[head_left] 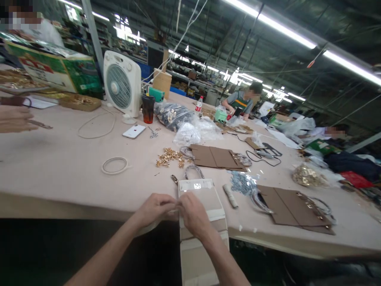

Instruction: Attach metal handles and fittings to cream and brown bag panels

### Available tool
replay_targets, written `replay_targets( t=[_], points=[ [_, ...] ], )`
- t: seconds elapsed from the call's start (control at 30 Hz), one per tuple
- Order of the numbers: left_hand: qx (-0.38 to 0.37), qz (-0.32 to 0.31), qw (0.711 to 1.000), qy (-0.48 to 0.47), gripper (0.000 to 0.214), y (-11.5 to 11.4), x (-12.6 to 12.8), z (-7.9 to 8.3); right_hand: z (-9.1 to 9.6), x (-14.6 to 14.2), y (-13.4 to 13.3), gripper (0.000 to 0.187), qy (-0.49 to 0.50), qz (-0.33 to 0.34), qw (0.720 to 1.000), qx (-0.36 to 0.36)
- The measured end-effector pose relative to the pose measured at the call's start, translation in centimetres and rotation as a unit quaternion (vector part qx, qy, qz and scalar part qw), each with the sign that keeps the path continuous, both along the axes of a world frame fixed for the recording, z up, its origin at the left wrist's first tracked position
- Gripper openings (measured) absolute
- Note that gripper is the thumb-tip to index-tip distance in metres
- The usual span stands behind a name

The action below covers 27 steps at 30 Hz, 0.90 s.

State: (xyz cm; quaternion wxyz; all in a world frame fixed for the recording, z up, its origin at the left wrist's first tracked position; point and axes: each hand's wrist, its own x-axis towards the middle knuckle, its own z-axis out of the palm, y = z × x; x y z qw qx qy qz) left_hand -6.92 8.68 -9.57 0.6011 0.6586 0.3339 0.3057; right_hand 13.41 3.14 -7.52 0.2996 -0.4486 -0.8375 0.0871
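My left hand [153, 212] and my right hand [194, 214] meet at the table's front edge, fingertips pinched together. Whatever lies between them is too small or hidden to make out. Under my right hand is a long beige, taped, box-like form [198, 258], which reaches from the tabletop down toward me. On its far end sits a shiny metal fitting [197, 185], and a wrapped bag handle [194, 171] arches behind it. A small dark metal clasp [174, 179] lies just left of that end. To the right rests a rolled, taped cylinder [230, 196].
Gold hardware pieces [169, 157] are heaped behind the form. Brown bag panels [218, 157] with wrapped handles lie beyond, and another brown bag [297, 208] lies right. A phone [133, 131], a fan [122, 81] and a dark cup [148, 109] stand left. Co-workers sit around the table.
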Motion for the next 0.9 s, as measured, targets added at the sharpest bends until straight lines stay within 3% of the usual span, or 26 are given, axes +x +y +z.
replay_targets(
  t=[0.07,0.17,0.33,0.4,0.6,0.9],
  points=[
    [-0.065,0.03,0.996,-0.051,0.031,0.1,-0.1,0.2,-0.1,-0.2,-0.7,0.015,0.022,0.053,0.998,0.038],
    [-0.112,0.052,0.989,-0.083,0.034,0.1,-0.2,0.6,0.7,0.6,-1.1,0.015,0.093,0.086,0.992,0.019],
    [-0.062,0.025,0.997,-0.036,0.037,-0.3,0.2,1.3,3.2,5.7,2.5,0.01,0.168,-0.074,0.983,-0.026],
    [-0.049,0.028,0.998,-0.022,0.036,-0.5,0.3,1.5,3.5,7.8,4.6,0.011,0.152,-0.086,0.982,-0.069],
    [-0.038,0.04,0.998,-0.006,0.033,-0.8,0.3,1.8,2.1,9.7,8.0,0.016,0.102,-0.042,0.976,-0.19],
    [-0.046,0.04,0.998,-0.023,0.034,-0.3,0.1,1.8,1.5,9.6,8.8,0.019,0.097,-0.047,0.972,-0.208]
  ],
)
